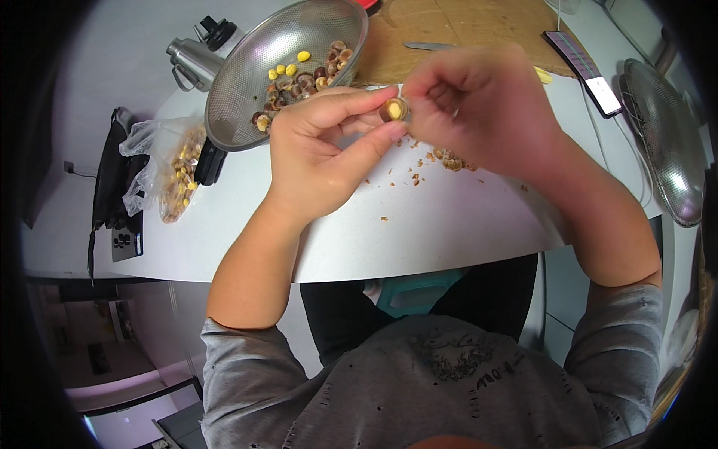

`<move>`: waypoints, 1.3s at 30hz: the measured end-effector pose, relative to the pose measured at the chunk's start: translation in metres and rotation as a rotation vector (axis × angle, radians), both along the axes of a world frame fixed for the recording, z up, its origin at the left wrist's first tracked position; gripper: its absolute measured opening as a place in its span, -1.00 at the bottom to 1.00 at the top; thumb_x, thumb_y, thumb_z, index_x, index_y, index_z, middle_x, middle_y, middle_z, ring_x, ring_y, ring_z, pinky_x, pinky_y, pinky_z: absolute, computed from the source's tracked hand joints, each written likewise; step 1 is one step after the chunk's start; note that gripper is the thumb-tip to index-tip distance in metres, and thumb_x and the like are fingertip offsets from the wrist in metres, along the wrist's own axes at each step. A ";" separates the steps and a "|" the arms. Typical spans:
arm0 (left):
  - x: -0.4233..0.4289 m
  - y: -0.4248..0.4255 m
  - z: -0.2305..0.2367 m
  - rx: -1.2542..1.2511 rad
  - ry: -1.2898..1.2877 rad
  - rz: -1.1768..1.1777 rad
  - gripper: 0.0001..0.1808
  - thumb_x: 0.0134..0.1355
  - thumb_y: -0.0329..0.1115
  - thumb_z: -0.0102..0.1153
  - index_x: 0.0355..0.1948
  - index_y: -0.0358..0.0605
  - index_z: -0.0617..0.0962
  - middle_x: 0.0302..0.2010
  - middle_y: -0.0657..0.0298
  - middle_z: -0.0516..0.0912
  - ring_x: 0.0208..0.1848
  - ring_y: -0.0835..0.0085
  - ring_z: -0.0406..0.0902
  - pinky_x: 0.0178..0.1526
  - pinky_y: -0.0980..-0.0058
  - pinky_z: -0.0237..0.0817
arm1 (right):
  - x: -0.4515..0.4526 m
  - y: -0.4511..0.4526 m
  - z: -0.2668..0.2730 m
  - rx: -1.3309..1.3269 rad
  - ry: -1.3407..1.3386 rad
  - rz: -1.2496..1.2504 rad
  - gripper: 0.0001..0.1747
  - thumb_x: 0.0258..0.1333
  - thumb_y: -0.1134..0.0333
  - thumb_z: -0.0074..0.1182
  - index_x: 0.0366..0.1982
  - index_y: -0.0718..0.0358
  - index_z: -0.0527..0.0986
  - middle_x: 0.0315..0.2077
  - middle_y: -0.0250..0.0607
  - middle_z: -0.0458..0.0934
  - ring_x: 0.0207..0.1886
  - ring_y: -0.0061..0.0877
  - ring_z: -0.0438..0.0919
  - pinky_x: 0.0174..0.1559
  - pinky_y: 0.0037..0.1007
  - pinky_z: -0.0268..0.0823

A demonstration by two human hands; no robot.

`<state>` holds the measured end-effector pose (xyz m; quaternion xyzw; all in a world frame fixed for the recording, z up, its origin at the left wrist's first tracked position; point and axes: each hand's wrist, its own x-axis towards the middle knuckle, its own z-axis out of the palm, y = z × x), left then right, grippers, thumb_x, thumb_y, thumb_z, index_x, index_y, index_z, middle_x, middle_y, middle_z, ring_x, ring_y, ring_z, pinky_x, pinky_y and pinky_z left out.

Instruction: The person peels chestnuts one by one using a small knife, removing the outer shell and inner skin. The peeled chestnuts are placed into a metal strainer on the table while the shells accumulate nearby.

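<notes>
Between the thumb and fingers of my left hand [325, 146] sits a half-peeled chestnut [396, 109], its pale yellow kernel showing inside brown shell. My right hand [477, 106] is beside the nut, blurred, with fingers curled; whether it pinches a bit of shell is hidden. Behind my left hand, a perforated metal colander [241, 106] leans tilted, holding brown chestnuts [303, 84] and several peeled yellow kernels [280, 71]. Shell fragments [449, 160] are scattered on the white table [426, 224] below my hands.
A wooden board [404, 67] carries a knife [429, 46] at the back. To the left are a plastic bag of shells and yellow pieces [182, 179] and a steel bottle [196, 62]. A cabled phone [583, 73] and a second metal strainer [667, 146] occupy the right.
</notes>
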<state>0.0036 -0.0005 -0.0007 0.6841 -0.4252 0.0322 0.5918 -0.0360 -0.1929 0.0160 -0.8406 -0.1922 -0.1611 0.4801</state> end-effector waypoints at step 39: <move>-0.003 -0.006 -0.005 0.007 -0.077 0.241 -0.84 -0.03 -0.64 0.32 -0.41 -0.38 0.57 -0.38 0.18 0.65 -0.35 0.51 0.66 -0.28 0.64 0.49 | 0.010 0.003 -0.011 0.278 0.326 0.151 -0.88 -0.03 0.62 0.13 -0.36 0.40 0.54 -0.44 -0.31 0.61 -0.44 -0.75 0.53 -0.41 -0.68 0.37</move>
